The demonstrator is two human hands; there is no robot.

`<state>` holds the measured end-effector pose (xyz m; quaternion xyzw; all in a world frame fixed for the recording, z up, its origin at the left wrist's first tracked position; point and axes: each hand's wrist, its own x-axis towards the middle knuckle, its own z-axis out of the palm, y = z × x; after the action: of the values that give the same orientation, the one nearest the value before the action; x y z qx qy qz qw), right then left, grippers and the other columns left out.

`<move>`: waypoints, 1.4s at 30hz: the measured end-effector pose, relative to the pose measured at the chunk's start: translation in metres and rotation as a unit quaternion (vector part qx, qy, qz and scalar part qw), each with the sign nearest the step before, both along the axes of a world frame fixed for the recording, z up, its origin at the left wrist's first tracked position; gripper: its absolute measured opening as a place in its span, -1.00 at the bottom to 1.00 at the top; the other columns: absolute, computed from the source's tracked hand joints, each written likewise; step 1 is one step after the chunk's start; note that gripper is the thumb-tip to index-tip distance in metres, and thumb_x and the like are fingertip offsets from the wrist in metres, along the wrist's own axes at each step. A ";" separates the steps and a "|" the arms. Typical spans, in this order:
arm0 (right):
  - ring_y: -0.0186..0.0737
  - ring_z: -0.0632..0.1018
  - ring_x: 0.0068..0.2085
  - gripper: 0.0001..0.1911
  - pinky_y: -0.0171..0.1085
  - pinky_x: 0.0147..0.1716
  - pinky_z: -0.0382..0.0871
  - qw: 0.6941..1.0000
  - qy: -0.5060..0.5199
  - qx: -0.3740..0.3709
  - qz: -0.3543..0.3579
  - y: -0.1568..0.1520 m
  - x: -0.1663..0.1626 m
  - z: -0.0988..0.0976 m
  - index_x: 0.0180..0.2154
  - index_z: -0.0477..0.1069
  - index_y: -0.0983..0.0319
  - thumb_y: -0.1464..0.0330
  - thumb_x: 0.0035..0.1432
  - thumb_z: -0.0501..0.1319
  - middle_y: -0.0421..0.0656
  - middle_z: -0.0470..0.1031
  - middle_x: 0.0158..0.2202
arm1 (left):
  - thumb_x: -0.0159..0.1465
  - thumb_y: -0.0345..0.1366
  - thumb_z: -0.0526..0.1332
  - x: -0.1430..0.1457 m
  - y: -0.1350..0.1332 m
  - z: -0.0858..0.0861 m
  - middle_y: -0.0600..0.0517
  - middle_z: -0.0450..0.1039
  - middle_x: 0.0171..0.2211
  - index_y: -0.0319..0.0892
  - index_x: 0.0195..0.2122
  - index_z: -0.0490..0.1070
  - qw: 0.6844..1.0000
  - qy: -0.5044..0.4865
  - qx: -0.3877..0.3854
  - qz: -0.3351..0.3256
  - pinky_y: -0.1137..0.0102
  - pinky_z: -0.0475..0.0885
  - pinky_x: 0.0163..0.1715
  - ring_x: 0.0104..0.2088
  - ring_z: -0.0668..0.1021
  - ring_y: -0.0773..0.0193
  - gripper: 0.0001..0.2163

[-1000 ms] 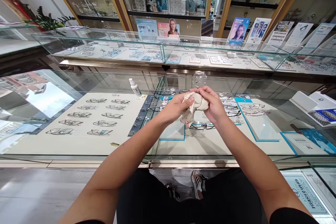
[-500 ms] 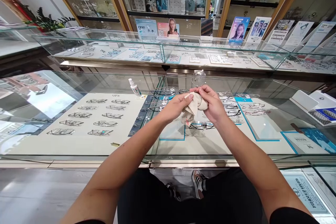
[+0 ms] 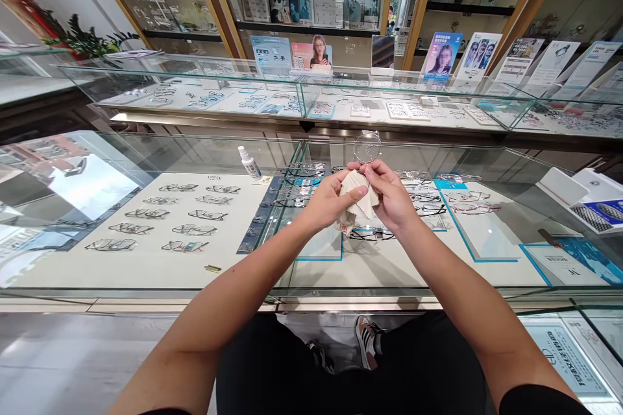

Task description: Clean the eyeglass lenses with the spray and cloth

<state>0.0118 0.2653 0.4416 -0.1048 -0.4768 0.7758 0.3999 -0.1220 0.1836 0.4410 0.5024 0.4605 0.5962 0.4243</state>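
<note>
Above the glass counter, a pair of thin-rimmed glasses [image 3: 366, 146] is held up, one round lens standing clear beyond my fingers. My right hand [image 3: 393, 200] pinches its frame near the middle. Cream cleaning cloth [image 3: 359, 189] wraps the nearer lens, which is hidden. My left hand [image 3: 327, 200] is closed on the cloth, thumb pressed on its near side. A loose corner with red print hangs below, over a dark-framed pair of glasses [image 3: 370, 234] in the case.
A white spray bottle [image 3: 250, 165] stands at the left of centre. Several rows of eyeglass frames [image 3: 178, 230] lie in the glass counter. A white and blue box [image 3: 591, 194] sits at the right. Behind runs another glass display case [image 3: 233, 101] with upright leaflets [image 3: 442, 55].
My left thumb and the cloth have shifted slightly down and to the right over the near lens. The glasses have tilted a little; my right hand has barely moved.
</note>
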 end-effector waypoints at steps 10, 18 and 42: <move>-0.09 0.70 -0.06 -0.64 -0.13 0.03 0.59 1.000 -0.003 -0.008 -0.016 -0.005 -0.004 -0.003 -0.33 0.56 0.10 0.09 0.00 0.62 -0.15 0.78 -0.06 | 0.09 0.11 0.62 0.004 0.005 -0.006 0.12 0.50 -0.40 -0.23 -0.04 0.54 0.998 -0.051 0.010 0.032 0.51 0.34 -0.48 -0.47 0.46 0.43 -0.40; 0.00 0.71 0.06 -0.71 -0.06 0.12 0.58 0.999 -0.015 0.010 -0.034 -0.007 -0.006 -0.004 -0.40 0.59 0.08 0.10 0.01 0.59 -0.19 0.76 -0.19 | -0.01 0.08 0.68 0.006 0.009 -0.011 0.08 0.56 -0.33 -0.24 -0.10 0.58 0.990 -0.133 0.004 0.044 0.53 0.43 -0.38 -0.41 0.51 0.43 -0.38; -0.21 0.61 -0.23 -0.63 -0.22 -0.16 0.58 0.999 0.018 -0.025 -0.014 0.008 -0.002 -0.006 -0.35 0.55 0.10 0.12 -0.02 0.64 -0.19 0.74 -0.13 | 0.10 0.05 0.61 -0.005 0.005 -0.007 0.09 0.52 -0.42 -0.24 -0.11 0.54 0.999 0.008 -0.022 -0.040 0.46 0.36 -0.47 -0.48 0.49 0.37 -0.46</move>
<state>0.0099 0.2735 0.4352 -0.1072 -0.4485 0.7835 0.4165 -0.1266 0.1882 0.4345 0.5157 0.4562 0.5646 0.4552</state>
